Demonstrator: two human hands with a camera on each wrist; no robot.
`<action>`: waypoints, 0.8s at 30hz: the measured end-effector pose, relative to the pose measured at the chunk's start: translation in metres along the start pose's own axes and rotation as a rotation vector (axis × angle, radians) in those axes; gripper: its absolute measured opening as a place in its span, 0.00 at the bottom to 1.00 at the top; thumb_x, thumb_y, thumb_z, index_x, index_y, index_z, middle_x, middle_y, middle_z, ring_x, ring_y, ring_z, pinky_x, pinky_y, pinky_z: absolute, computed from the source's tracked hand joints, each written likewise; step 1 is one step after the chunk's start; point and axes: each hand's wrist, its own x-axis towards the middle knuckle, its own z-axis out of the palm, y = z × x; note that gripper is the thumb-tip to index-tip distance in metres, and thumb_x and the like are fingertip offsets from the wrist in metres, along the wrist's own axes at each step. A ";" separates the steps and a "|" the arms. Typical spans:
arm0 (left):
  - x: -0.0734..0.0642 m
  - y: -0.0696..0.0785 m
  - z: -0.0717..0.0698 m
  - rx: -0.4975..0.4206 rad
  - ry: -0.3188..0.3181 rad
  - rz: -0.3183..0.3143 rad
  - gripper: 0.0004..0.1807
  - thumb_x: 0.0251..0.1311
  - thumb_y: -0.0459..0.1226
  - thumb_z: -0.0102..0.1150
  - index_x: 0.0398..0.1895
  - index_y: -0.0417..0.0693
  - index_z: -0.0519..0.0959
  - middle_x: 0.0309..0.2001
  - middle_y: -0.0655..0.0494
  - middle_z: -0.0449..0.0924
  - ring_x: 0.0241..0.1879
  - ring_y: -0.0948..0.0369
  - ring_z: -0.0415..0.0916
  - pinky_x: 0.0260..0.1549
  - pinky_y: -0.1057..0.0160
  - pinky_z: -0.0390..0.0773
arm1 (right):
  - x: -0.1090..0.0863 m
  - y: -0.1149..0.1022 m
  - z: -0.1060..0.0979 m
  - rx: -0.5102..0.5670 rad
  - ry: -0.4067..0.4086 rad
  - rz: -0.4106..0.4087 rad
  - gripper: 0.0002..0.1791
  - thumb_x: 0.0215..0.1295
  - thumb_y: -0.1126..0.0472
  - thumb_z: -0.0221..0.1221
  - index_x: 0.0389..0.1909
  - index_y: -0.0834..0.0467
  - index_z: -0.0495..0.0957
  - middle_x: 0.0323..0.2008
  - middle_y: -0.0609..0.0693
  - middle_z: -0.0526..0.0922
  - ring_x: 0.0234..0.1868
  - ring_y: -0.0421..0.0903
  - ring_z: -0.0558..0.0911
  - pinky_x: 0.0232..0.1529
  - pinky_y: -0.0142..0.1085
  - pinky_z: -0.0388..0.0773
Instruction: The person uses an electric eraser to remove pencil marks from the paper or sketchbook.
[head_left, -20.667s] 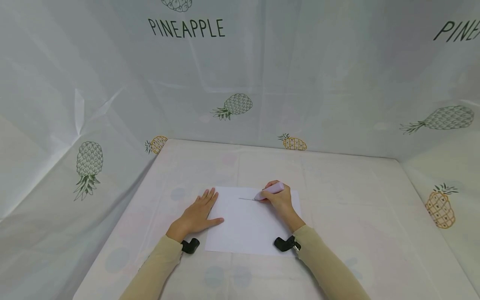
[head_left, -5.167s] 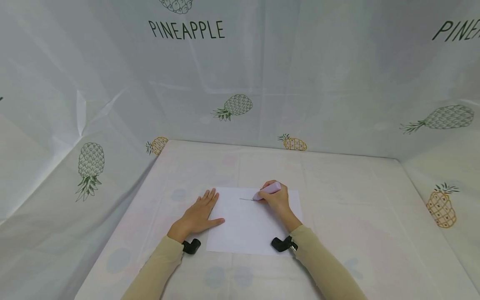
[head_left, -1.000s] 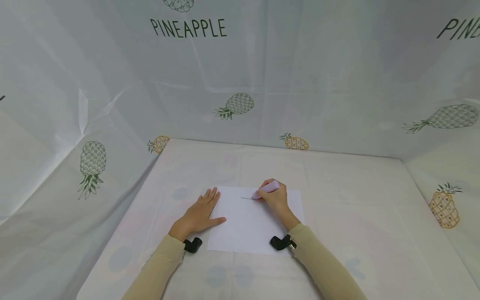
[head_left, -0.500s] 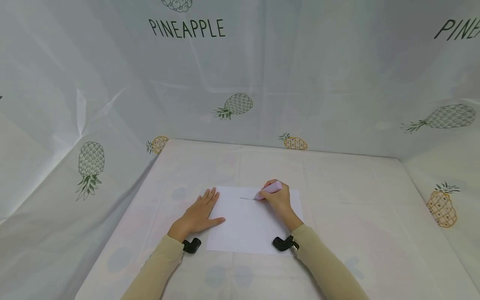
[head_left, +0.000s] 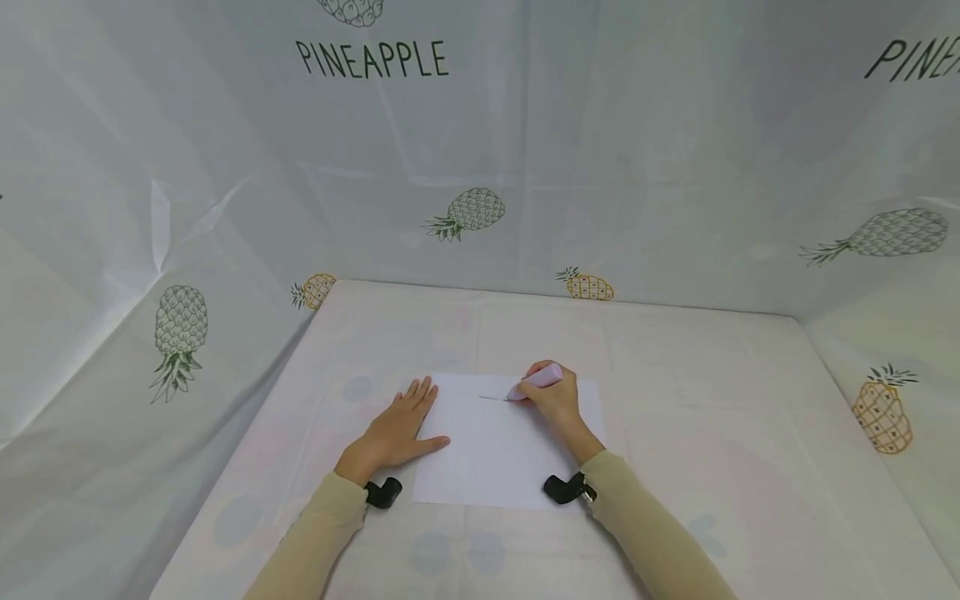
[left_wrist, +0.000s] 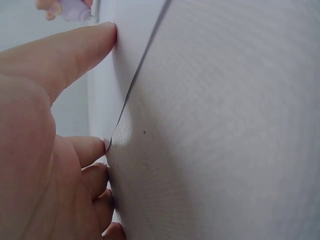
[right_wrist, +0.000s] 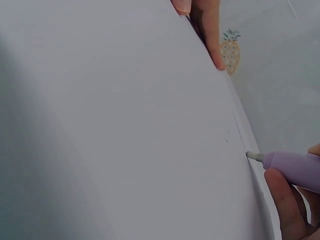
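Note:
My right hand [head_left: 558, 404] grips a thick lilac electric eraser [head_left: 542, 377], leaning it over a white paper sheet [head_left: 480, 467]. In the right wrist view its narrow pale tip [right_wrist: 255, 156] meets the paper near the far edge. A thin dark pencil line [head_left: 491, 397] runs left from the tip, and several dark crumbs [right_wrist: 227, 140] lie nearby. My left hand [head_left: 396, 429] lies spread over the sheet's left edge. In the left wrist view, the thumb [left_wrist: 75, 52] presses on the paper and the fingertips sit along its edge.
A pale cloth with faint spots covers the table [head_left: 705, 467]. Sheeting printed with pineapples [head_left: 477, 208] hangs behind and at both sides. Each wrist carries a small black camera [head_left: 384, 492], close over the table by the sheet's near half.
The right hand has moved the eraser tip a little right along the line, then slightly back. Over the longer span the left hand keeps its place and the line stays about as long.

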 end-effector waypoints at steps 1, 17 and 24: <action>0.000 0.001 -0.001 -0.006 0.001 0.000 0.52 0.66 0.61 0.55 0.78 0.36 0.48 0.79 0.41 0.39 0.77 0.45 0.36 0.73 0.43 0.45 | 0.000 0.000 0.001 0.000 0.000 -0.001 0.13 0.42 0.79 0.68 0.31 0.70 0.78 0.28 0.57 0.79 0.29 0.47 0.80 0.26 0.40 0.85; 0.000 0.000 -0.001 -0.003 0.007 0.008 0.52 0.66 0.61 0.55 0.78 0.36 0.47 0.79 0.41 0.39 0.77 0.44 0.36 0.72 0.42 0.45 | 0.002 -0.002 0.009 -0.008 -0.031 -0.022 0.13 0.43 0.80 0.68 0.32 0.73 0.78 0.28 0.56 0.79 0.29 0.46 0.81 0.28 0.43 0.86; -0.001 0.001 -0.002 -0.009 0.003 0.007 0.52 0.66 0.61 0.55 0.79 0.37 0.47 0.79 0.42 0.39 0.77 0.45 0.36 0.73 0.43 0.45 | 0.002 0.001 0.013 -0.033 -0.029 -0.070 0.11 0.43 0.78 0.68 0.29 0.68 0.78 0.26 0.57 0.80 0.28 0.47 0.80 0.23 0.38 0.84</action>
